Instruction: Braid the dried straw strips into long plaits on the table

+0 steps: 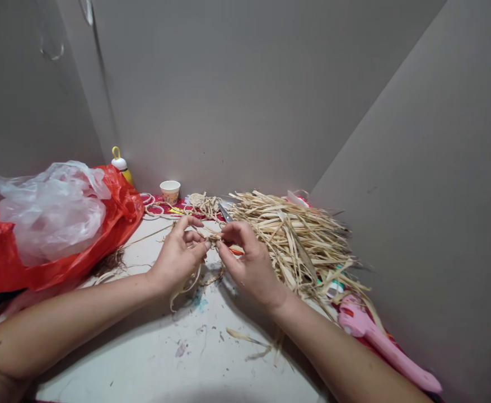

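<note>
My left hand (178, 257) and my right hand (251, 263) meet over the white table (153, 358), both pinching a small twisted bundle of straw strips (213, 239) between thumbs and fingers. Loose ends of the strips hang down under my left hand (186, 288). A big heap of pale dried straw strips (295, 235) lies just right of my right hand. Scissors (225, 212) with a dark blade lie at the heap's back edge; an orange bit shows under my right hand.
A red plastic bag (115, 218) with a clear bag (52, 207) on it fills the left. At the back stand a paper cup (170, 191), a yellow bottle (121, 166) and white rings (150, 206). A pink tool (379, 341) lies at the right. Grey walls enclose the table.
</note>
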Motion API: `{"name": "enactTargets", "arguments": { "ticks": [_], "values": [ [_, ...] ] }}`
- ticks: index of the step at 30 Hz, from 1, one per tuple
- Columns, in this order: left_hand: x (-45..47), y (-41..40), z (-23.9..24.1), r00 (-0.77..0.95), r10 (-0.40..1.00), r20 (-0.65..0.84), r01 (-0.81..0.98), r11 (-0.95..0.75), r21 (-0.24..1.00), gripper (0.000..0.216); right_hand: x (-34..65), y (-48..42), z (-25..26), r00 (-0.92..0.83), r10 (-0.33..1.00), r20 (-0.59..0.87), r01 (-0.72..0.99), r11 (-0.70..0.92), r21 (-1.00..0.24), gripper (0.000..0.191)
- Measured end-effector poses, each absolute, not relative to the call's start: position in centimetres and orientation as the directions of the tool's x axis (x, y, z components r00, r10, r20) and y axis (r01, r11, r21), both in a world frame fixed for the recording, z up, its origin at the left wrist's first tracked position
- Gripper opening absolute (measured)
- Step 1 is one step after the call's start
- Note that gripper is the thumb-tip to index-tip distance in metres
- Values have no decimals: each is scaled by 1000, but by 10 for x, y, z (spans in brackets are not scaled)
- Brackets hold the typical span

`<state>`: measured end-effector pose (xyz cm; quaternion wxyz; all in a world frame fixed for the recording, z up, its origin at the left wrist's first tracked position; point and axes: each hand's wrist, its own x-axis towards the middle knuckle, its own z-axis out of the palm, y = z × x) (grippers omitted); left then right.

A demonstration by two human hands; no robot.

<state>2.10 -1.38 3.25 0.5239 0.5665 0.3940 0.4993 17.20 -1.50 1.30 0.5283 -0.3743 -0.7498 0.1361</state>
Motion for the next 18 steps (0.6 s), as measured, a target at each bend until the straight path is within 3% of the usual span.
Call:
{"name": "enactTargets", "arguments": {
  "ticks": [3,7,10,13,15,18],
  "values": [
    [22,-12,31,152,976,156,-5,-157,988,23,170,-16,11,-141,691,709,454,681,-574,25],
    [21,-10,28,179,969,170,92,-189,978,35,170,-14,8,-133,691,711,444,682,-580,25],
    [20,-9,24,198,961,193,52,-207,977,43,171,-13,5,-142,673,726,459,694,-554,26],
    [21,-8,21,163,965,207,-2,-209,978,36,169,-14,2,-144,652,745,481,704,-523,22],
    [22,-6,20,137,964,229,18,-233,972,27,167,-14,1,-106,675,730,458,685,-567,19],
    [24,-4,20,109,966,235,50,-241,969,20,163,-11,0,4,809,588,304,560,-771,23]
  ]
}}
